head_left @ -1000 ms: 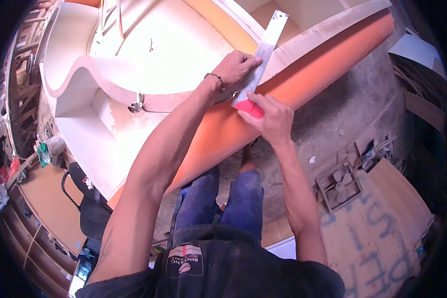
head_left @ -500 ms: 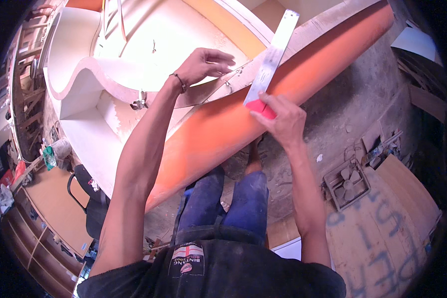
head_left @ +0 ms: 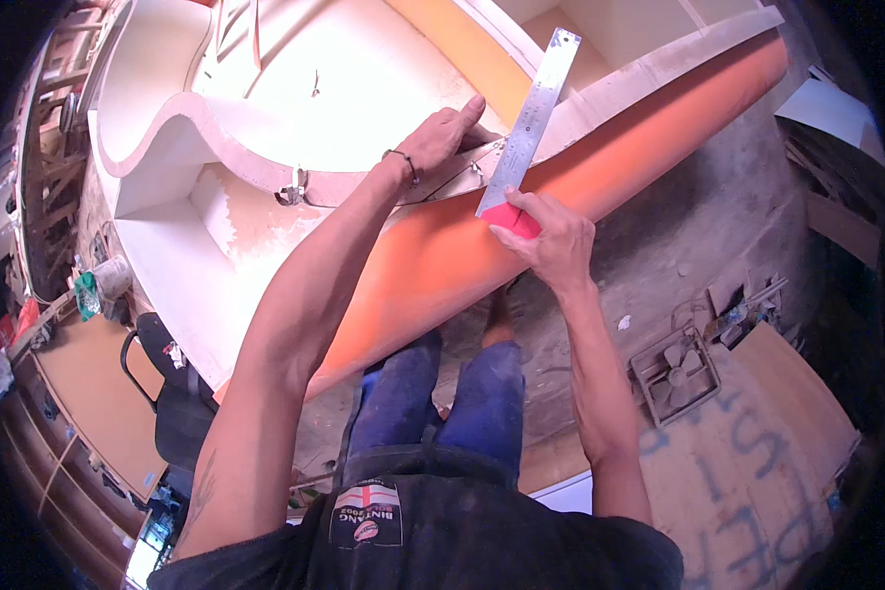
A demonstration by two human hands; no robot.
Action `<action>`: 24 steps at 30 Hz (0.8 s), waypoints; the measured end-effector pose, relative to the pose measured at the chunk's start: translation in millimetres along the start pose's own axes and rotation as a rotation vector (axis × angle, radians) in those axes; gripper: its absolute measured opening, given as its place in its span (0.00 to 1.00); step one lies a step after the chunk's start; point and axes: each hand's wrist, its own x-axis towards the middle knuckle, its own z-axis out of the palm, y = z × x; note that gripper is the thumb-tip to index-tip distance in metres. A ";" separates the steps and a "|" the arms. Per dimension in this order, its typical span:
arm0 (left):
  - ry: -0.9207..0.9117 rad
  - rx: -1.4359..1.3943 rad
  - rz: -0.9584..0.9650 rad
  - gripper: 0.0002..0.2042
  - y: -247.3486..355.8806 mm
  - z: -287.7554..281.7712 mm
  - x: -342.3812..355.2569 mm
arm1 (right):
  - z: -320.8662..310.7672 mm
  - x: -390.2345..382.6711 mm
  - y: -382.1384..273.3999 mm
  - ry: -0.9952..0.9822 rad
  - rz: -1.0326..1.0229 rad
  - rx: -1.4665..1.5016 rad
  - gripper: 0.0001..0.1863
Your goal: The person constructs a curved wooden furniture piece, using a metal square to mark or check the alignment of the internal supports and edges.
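Note:
My right hand [head_left: 558, 236] is closed around the lower end of a steel ruler [head_left: 531, 123], together with a red piece [head_left: 511, 220] whose kind I cannot make out. The ruler slants up and away across the pale rim [head_left: 600, 113] of a large curved orange panel [head_left: 442, 261]. My left hand [head_left: 444, 140] is at this rim, left of the ruler. One digit stretches upward; the other fingers are partly hidden. A seam and a small metal fitting [head_left: 476, 171] lie between the hands. Another metal fitting [head_left: 291, 189] sits on the wavy rim farther left.
Beyond the rim lies a white, brightly lit hollow [head_left: 334, 88]. A black chair [head_left: 172, 393] stands at the left, near a tan board [head_left: 103, 393]. On the right are a square fan [head_left: 676, 376] and plywood with painted marks [head_left: 728, 482]. Bare floor [head_left: 649, 246] borders the orange panel.
My left hand has shifted right along the rim, closer to the ruler, one digit now pointing up. The right hand keeps its hold; the ruler's far end has moved slightly left and lower in view.

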 end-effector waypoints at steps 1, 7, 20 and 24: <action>0.004 0.014 -0.001 0.46 -0.1 1.1 0.2 | 0.3 0.8 1.3 0.000 -0.004 -0.009 0.25; 0.012 -0.067 -0.041 0.49 -3.4 -5.5 -2.7 | 6.0 -3.5 -12.2 -0.025 0.018 -0.011 0.25; -0.027 0.059 0.007 0.28 -3.2 4.8 1.1 | 23.4 -6.9 -30.3 -0.006 0.088 0.005 0.25; -0.012 0.176 0.000 0.26 -0.5 8.0 0.0 | 22.9 -8.6 -31.7 0.000 0.109 0.027 0.25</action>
